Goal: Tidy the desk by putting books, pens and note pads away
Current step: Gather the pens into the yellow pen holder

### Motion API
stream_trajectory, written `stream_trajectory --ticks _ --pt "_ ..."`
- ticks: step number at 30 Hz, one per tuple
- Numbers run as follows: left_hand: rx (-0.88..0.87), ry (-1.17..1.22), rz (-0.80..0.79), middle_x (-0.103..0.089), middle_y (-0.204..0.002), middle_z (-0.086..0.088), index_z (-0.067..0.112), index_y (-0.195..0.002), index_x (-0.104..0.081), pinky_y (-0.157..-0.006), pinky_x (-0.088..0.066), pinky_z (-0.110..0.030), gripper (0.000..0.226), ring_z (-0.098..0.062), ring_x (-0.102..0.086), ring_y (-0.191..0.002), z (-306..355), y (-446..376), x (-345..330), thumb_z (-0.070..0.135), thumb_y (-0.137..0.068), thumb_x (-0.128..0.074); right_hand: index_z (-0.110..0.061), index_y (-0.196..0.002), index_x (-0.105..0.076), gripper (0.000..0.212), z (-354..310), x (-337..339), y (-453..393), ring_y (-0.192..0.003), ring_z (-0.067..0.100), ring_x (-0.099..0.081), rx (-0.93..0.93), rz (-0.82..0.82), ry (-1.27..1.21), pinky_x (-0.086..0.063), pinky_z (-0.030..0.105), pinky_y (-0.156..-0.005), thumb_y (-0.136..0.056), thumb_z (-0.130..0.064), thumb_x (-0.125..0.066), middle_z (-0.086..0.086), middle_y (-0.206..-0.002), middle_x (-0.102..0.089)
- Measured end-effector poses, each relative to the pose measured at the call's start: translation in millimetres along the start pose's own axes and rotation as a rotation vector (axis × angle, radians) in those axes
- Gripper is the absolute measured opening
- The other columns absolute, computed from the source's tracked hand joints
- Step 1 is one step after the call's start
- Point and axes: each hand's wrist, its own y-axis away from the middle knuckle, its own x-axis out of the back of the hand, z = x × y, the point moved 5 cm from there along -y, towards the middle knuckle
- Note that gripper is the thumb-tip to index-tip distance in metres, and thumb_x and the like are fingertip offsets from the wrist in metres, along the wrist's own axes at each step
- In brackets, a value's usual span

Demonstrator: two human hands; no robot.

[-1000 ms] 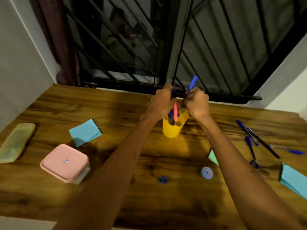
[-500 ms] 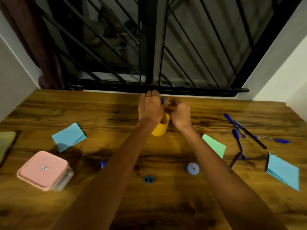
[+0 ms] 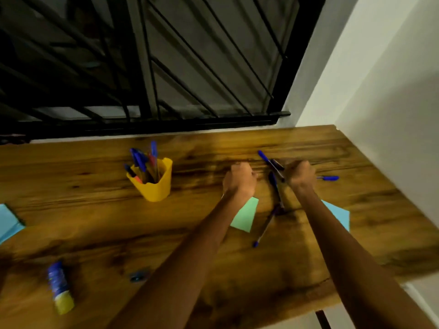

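A yellow cup (image 3: 161, 186) stands upright on the wooden desk (image 3: 95, 236) with several blue pens (image 3: 142, 160) in it. Loose pens lie to its right: a blue-capped one (image 3: 263, 156), one (image 3: 273, 181) between my hands, one (image 3: 263, 230) nearer me and one (image 3: 330, 178) poking out to the right. My right hand (image 3: 300, 176) is curled down over the crossing pens; its grip is hidden. My left hand (image 3: 240, 179) is a fist beside them with nothing showing in it. A green note pad (image 3: 244, 217) lies partly under my left forearm.
A light blue note pad (image 3: 339, 214) lies behind my right forearm, another (image 3: 9, 222) at the left edge. A blue and yellow glue stick (image 3: 59, 288) and a small dark object (image 3: 137, 277) lie near the front. A black window grille (image 3: 166, 79) backs the desk; a white wall (image 3: 392, 115) bounds its right side.
Both hands have left the yellow cup and moved right to the loose pens. The pens they held now stand in the cup. The view has swung to the right.
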Motion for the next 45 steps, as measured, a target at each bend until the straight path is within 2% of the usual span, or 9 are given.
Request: stream_trajectory --ticks 10,19,26,27,29,32,35,39,45 --pt "0.1 -0.099 -0.148 -0.063 -0.117 -0.009 0.014 -0.112 -0.061 -0.078 -0.048 -0.033 0.044 -0.028 -0.061 -0.106 35.6 -24.5 -86.6 0.047 -0.082 -0.065 0.001 -0.102 -0.065 0.022 17.2 -17.3 -42.2 -0.098 0.037 -0.063 0.199 -0.145 0.291 -0.052 0.04 -0.081 -0.088 -0.015 -0.058 0.021 -0.101 -0.067" --pt "0.129 -0.039 -0.093 -0.061 -0.12 -0.011 0.012 -0.114 -0.059 -0.085 -0.05 -0.035 0.025 -0.028 -0.06 -0.11 39.2 -40.0 -82.3 0.018 -0.09 -0.058 0.0 -0.103 -0.064 0.027 16.9 -21.3 -54.5 -0.097 0.037 -0.064 0.17 -0.146 0.226 -0.049 0.035 -0.073 -0.085 -0.02 -0.064 0.021 -0.104 -0.066" --pt "0.105 0.063 0.047 -0.062 -0.084 -0.004 0.012 -0.097 -0.06 -0.059 -0.049 -0.027 0.018 -0.02 -0.063 -0.081 15.0 -52.2 11.0 0.025 -0.085 -0.065 -0.006 -0.074 -0.06 0.016 -35.6 -4.5 -42.6 -0.071 0.028 -0.059 0.131 -0.163 -0.186 -0.043 0.024 -0.047 -0.079 -0.016 -0.072 0.014 -0.077 -0.062" --pt "0.097 0.068 0.071 -0.062 -0.083 -0.004 0.012 -0.097 -0.058 -0.058 -0.049 -0.027 0.016 -0.02 -0.063 -0.08 9.7 -52.2 31.9 0.022 -0.085 -0.064 -0.006 -0.086 -0.06 0.015 -51.3 -7.0 -35.1 -0.068 0.027 -0.059 0.139 -0.197 -0.31 -0.045 0.023 -0.042 -0.077 -0.009 -0.072 0.013 -0.083 -0.063" --pt "0.079 0.093 0.129 -0.066 -0.098 -0.011 0.01 -0.107 -0.055 -0.071 -0.057 -0.038 0.025 -0.028 -0.067 -0.086 -0.2 -49.5 75.9 0.014 -0.084 -0.063 -0.011 -0.127 -0.046 0.06 -82.9 -15.3 -16.1 -0.067 0.026 -0.063 0.148 -0.288 -0.59 -0.056 0.034 -0.051 -0.075 0.007 -0.069 0.014 -0.093 -0.063" --pt "0.06 0.06 0.202 -0.062 -0.112 -0.019 0.009 -0.119 -0.048 -0.08 -0.056 -0.046 0.041 -0.038 -0.066 -0.094 -17.5 -33.8 140.5 0.005 -0.081 -0.063 -0.018 -0.138 -0.032 0.074 -138.9 -23.6 27.5 -0.061 0.021 -0.064 0.329 -0.344 -0.744 -0.058 0.043 -0.061 -0.078 0.014 -0.062 0.003 -0.07 -0.063" --pt "0.043 -0.008 0.288 -0.06 -0.112 -0.021 0.011 -0.123 -0.038 -0.082 -0.055 -0.049 0.051 -0.04 -0.063 -0.095 -38.4 -15.1 188.0 0.001 -0.08 -0.062 -0.009 -0.133 -0.041 0.055 -184.4 -28.5 68.2 -0.054 -0.002 -0.061 0.515 -0.304 -0.772 -0.056 0.023 -0.058 -0.084 0.013 -0.055 -0.011 -0.053 -0.057" --pt "0.049 -0.048 0.372 -0.056 -0.112 -0.021 0.015 -0.124 -0.035 -0.084 -0.05 -0.047 0.05 -0.04 -0.057 -0.1 -67.6 6.6 215.0 -0.002 -0.083 -0.058 -0.007 -0.132 -0.042 0.046 -216.7 -41.1 112.7 -0.054 -0.011 -0.058 0.697 -0.292 -0.729 -0.044 0.004 -0.052 -0.089 0.009 -0.05 -0.001 -0.064 -0.054" --pt "0.131 -0.138 0.292 -0.06 -0.11 -0.022 0.009 -0.117 -0.047 -0.082 -0.053 -0.047 0.033 -0.04 -0.062 -0.096 -111.4 3.5 198.0 0.0 -0.086 -0.053 -0.012 -0.132 -0.047 0.048 -230.8 -79.7 142.7 -0.082 0.015 -0.067 0.829 -0.283 -0.53 -0.056 0.026 -0.072 -0.087 0.006 -0.052 0.006 -0.091 -0.067"
